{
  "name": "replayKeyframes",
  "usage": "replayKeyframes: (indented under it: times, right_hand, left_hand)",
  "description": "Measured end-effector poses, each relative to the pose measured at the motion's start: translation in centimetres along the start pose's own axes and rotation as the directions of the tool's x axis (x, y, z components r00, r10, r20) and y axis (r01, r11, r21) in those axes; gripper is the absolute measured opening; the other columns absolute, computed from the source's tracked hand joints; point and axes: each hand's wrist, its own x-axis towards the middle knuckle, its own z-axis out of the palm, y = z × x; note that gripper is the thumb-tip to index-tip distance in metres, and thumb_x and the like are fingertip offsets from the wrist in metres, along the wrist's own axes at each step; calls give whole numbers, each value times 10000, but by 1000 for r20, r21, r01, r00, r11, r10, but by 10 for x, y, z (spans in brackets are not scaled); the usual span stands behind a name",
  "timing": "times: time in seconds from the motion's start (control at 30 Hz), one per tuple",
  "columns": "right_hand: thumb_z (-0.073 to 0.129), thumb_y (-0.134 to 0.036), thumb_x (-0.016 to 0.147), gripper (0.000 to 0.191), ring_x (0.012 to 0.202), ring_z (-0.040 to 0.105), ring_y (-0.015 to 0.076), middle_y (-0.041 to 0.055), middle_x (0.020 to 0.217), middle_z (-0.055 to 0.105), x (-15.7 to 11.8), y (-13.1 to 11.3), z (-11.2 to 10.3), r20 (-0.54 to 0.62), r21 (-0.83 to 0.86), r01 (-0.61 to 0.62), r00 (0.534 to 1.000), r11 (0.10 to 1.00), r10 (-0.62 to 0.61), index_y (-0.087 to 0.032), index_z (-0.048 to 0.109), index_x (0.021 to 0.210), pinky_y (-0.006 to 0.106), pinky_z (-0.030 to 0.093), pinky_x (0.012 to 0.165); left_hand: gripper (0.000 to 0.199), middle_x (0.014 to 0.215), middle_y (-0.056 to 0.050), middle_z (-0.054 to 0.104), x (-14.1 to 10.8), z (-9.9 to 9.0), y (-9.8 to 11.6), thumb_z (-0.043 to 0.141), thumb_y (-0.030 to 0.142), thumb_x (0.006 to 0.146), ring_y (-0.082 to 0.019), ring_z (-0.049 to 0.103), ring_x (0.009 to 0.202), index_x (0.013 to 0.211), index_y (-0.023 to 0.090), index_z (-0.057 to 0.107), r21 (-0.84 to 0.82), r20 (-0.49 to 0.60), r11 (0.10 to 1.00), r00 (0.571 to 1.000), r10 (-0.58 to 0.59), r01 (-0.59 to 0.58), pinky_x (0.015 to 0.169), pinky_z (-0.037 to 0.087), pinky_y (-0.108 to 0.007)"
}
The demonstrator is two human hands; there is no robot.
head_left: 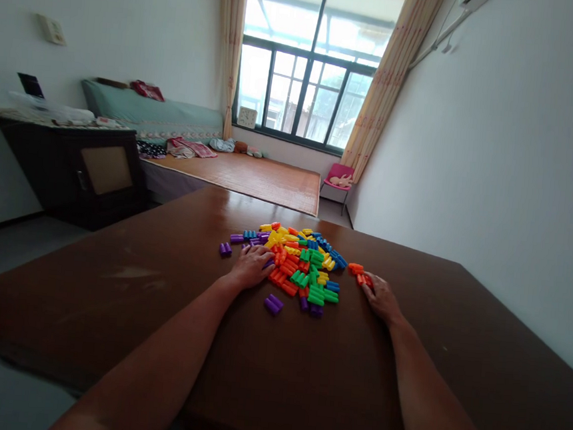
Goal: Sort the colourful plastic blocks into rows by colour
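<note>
A loose heap of plastic building blocks point(289, 265) in orange, green, yellow, blue and purple lies on the brown table; each block looks like short tubes joined side by side. At the heap's left edge, my left hand point(250, 267) has its fingers closed around a purple block point(268, 263), mostly hidden by them. To the right of the heap, my right hand point(382, 298) pinches an orange block point(362, 280) at the table surface. Another orange block point(355, 268) lies just beyond it. One purple block point(273, 304) rests apart, nearer to me.
The brown wooden table point(156, 324) spreads out around the heap. Beyond it are a low bed point(270, 177) with a mat, a pink chair point(339, 176) and a window with curtains. A dark cabinet point(64, 169) stands at the left, and a white wall runs along the right.
</note>
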Motion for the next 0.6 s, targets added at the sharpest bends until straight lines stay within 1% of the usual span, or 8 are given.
replayKeyframes:
  times: [0.07, 0.13, 0.27, 0.33, 0.4, 0.5, 0.57, 0.6]
  right_hand:
    - [420, -425, 857, 512, 1235, 496, 260, 122, 1305, 583, 0, -1, 1, -14, 37, -33, 999, 999, 33, -169, 532, 1286, 422, 381, 1055]
    - [395, -456, 865, 543, 1242, 489, 267, 134, 1318, 571, -1, -1, 0, -38, 94, -90, 995, 992, 93, -149, 528, 1294, 423, 378, 1057]
    - [254, -463, 913, 550, 1174, 544, 253, 122, 1264, 610, -1, -1, -5, -85, 214, -235, 962, 948, 258, -175, 573, 1257, 416, 410, 1019]
    - [226, -457, 918, 557, 1122, 569, 249, 116, 1213, 638, 0, -1, -8, -122, 227, -263, 948, 938, 295, -187, 589, 1242, 413, 431, 986]
    - [232, -450, 918, 550, 1127, 556, 249, 114, 1196, 644, 2, -3, -11, -184, 180, -227, 948, 957, 260, -188, 598, 1233, 415, 420, 992]
    - [246, -431, 933, 521, 1233, 467, 244, 88, 1281, 605, 6, -14, -15, -246, 21, -114, 962, 993, 115, -215, 592, 1257, 433, 338, 1058]
    - [257, -437, 946, 499, 1293, 400, 246, 51, 1345, 568, 7, -25, -17, -219, -91, -55, 975, 994, 34, -260, 580, 1282, 456, 283, 1085]
    - [267, -446, 950, 484, 1311, 375, 248, 31, 1365, 553, 8, -30, -19, -184, -137, -28, 983, 990, 3, -288, 577, 1286, 468, 268, 1087]
  left_hand:
    - [328, 1295, -48, 580, -1, 0, 1, 471, 423, 904, -256, 474, 1228, 1170, 282, 602, -2, 1, 1000, 1000, -3, 3, 1075, 301, -473]
    - [328, 1295, -45, 583, -3, -1, 2, 465, 423, 910, -255, 471, 1231, 1174, 281, 600, -7, 3, 1000, 1000, -1, 1, 1076, 299, -475]
    - [330, 1300, -36, 582, -6, -3, 4, 440, 438, 924, -251, 458, 1248, 1184, 305, 593, -18, 10, 1000, 1000, -3, 3, 1076, 299, -477]
    - [328, 1294, -36, 587, -8, -3, 5, 424, 439, 931, -249, 461, 1246, 1181, 310, 595, -17, 13, 1000, 1000, -4, 5, 1077, 297, -481]
    - [327, 1294, -36, 588, -8, -4, 6, 419, 438, 934, -248, 467, 1240, 1178, 311, 596, -14, 15, 1000, 1000, -2, 2, 1077, 297, -484]
    - [325, 1301, -34, 584, -8, -4, 6, 430, 438, 929, -248, 473, 1234, 1176, 308, 596, -11, 18, 1000, 1000, 2, -2, 1075, 301, -488]
    - [325, 1297, -34, 586, -7, -3, 6, 438, 440, 924, -251, 476, 1228, 1172, 304, 598, -8, 16, 1000, 1000, -1, 1, 1073, 303, -491]
    - [326, 1296, -35, 586, -7, -3, 5, 442, 441, 922, -253, 477, 1228, 1172, 303, 599, -7, 16, 1000, 1000, -1, 1, 1073, 303, -491]
